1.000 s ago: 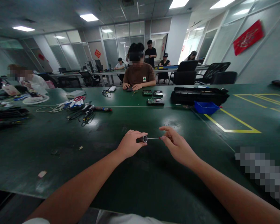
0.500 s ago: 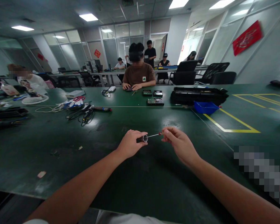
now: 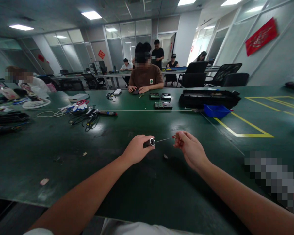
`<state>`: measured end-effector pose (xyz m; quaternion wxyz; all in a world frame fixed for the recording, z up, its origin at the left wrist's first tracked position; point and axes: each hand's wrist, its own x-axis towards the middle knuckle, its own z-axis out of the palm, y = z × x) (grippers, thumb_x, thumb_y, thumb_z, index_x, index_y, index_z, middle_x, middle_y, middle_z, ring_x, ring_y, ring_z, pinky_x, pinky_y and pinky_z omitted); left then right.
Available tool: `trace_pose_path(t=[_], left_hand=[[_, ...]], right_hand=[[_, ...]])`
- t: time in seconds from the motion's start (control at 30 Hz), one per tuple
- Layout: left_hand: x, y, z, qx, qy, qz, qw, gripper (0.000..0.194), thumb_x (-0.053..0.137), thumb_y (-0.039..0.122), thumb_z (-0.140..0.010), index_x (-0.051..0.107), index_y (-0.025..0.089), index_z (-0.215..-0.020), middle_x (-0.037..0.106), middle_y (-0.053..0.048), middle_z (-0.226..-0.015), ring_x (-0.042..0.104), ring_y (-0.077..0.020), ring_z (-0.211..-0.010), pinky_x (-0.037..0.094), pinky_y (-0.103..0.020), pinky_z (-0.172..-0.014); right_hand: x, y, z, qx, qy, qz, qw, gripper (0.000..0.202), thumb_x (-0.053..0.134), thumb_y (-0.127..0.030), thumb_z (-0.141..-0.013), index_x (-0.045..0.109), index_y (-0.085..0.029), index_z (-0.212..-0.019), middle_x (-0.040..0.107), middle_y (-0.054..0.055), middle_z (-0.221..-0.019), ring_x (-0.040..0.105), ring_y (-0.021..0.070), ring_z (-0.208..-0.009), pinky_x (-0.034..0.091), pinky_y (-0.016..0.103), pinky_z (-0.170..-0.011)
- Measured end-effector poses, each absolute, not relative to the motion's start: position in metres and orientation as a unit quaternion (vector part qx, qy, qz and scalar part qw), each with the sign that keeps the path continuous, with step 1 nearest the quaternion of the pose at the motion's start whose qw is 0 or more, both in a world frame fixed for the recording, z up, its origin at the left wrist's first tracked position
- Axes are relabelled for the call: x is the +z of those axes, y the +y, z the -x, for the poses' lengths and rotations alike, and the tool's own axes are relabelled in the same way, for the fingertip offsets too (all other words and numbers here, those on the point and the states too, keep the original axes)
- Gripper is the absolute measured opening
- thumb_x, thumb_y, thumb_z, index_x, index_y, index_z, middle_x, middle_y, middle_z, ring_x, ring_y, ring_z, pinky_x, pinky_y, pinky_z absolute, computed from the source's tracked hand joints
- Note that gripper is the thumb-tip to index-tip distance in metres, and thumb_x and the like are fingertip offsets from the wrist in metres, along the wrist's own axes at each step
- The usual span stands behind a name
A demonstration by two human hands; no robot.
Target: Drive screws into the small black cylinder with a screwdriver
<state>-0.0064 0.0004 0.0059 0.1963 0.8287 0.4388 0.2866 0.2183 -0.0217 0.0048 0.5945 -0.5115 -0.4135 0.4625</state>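
Observation:
Above the green table (image 3: 137,182), my left hand (image 3: 137,149) grips a short dark cylinder (image 3: 150,142) between thumb and fingers, its pale-rimmed round end turned toward the right. My right hand (image 3: 189,147) pinches a thin screwdriver-like tool (image 3: 164,139) by its reddish end. The metal shaft points left at the cylinder, and its tip is just outside the rim. A small pale piece (image 3: 165,156) shows on the table below the shaft.
Cables (image 3: 88,119) and a pen-like tool lie at the left. Hard drives (image 3: 163,105), a long black housing (image 3: 209,98) and a blue tray (image 3: 216,111) are across the table. A person in brown (image 3: 146,76) sits opposite. Yellow tape marks the right side.
My right hand has moved slightly right, drawing the tool's shaft away from the cylinder's open end. The small pale piece now shows on the table. My left hand has barely moved.

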Motion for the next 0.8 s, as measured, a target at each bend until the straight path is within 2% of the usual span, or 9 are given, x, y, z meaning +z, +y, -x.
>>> trace_pose_path(t=[0.13,0.27,0.33,0.4,0.47,0.53,0.7,0.8], left_hand=[[0.007,-0.002,0.005,0.341,0.442,-0.795,0.237,0.022,0.066,0.028,-0.087,0.064,0.021,-0.108,0.066,-0.004,-0.107,0.061,-0.0206,-0.098,0.048,-0.034,-0.088],[0.009,-0.005,0.001,0.391,0.439,-0.74,0.327,0.03,0.057,0.026,-0.09,0.055,0.022,-0.12,0.064,-0.005,-0.112,0.06,-0.0195,-0.102,0.047,-0.034,-0.09],[0.014,-0.008,-0.002,0.376,0.427,-0.724,0.39,0.027,0.053,0.022,-0.09,0.055,0.022,-0.117,0.064,-0.003,-0.104,0.061,-0.0181,-0.093,0.048,-0.032,-0.083],[0.02,-0.012,-0.008,0.323,0.419,-0.732,0.429,0.019,0.057,0.027,-0.088,0.057,0.02,-0.106,0.063,-0.002,-0.091,0.06,-0.0168,-0.079,0.047,-0.029,-0.07],[0.026,-0.016,-0.014,0.255,0.421,-0.759,0.425,0.021,0.062,0.039,-0.086,0.061,0.02,-0.095,0.062,-0.001,-0.082,0.058,-0.0164,-0.071,0.044,-0.028,-0.062],[0.031,-0.019,-0.02,0.196,0.421,-0.792,0.397,0.028,0.063,0.048,-0.084,0.064,0.02,-0.089,0.064,-0.001,-0.081,0.058,-0.0168,-0.071,0.041,-0.027,-0.06],[0.035,-0.022,-0.031,0.089,0.385,-0.842,0.366,0.023,0.063,0.043,-0.086,0.067,0.021,-0.091,0.069,-0.001,-0.087,0.062,-0.0171,-0.076,0.041,-0.026,-0.062],[0.034,-0.02,-0.037,0.058,0.419,-0.85,0.314,0.024,0.061,0.044,-0.087,0.068,0.022,-0.094,0.07,-0.003,-0.092,0.064,-0.0191,-0.08,0.042,-0.027,-0.062]], right_hand=[[0.008,-0.021,-0.221,0.417,-0.436,0.527,0.598,0.03,0.062,-0.05,-0.085,0.065,-0.022,-0.097,0.06,0.003,-0.08,0.058,0.0182,-0.067,0.054,0.034,-0.063],[0.011,-0.022,-0.224,0.375,-0.459,0.543,0.595,0.036,0.065,-0.047,-0.084,0.067,-0.021,-0.108,0.064,0.004,-0.087,0.059,0.0183,-0.073,0.054,0.034,-0.067],[0.012,-0.023,-0.226,0.35,-0.477,0.543,0.596,0.039,0.064,-0.048,-0.085,0.067,-0.021,-0.113,0.065,0.004,-0.09,0.06,0.0179,-0.076,0.053,0.034,-0.07],[0.013,-0.025,-0.226,0.33,-0.498,0.542,0.592,0.04,0.062,-0.049,-0.087,0.067,-0.022,-0.116,0.066,0.004,-0.093,0.06,0.0178,-0.078,0.053,0.035,-0.073],[0.014,-0.026,-0.226,0.318,-0.514,0.542,0.584,0.04,0.061,-0.05,-0.088,0.068,-0.022,-0.116,0.067,0.004,-0.093,0.06,0.0176,-0.079,0.052,0.035,-0.074],[0.014,-0.027,-0.226,0.311,-0.525,0.541,0.579,0.039,0.061,-0.05,-0.089,0.068,-0.021,-0.115,0.067,0.004,-0.09,0.06,0.0173,-0.078,0.052,0.035,-0.075],[0.014,-0.026,-0.226,0.3,-0.535,0.547,0.57,0.038,0.06,-0.05,-0.089,0.069,-0.02,-0.112,0.066,0.004,-0.087,0.059,0.0182,-0.077,0.049,0.035,-0.073],[0.014,-0.026,-0.226,0.293,-0.538,0.551,0.567,0.037,0.059,-0.049,-0.09,0.069,-0.02,-0.111,0.066,0.004,-0.086,0.059,0.0185,-0.076,0.048,0.035,-0.072]])
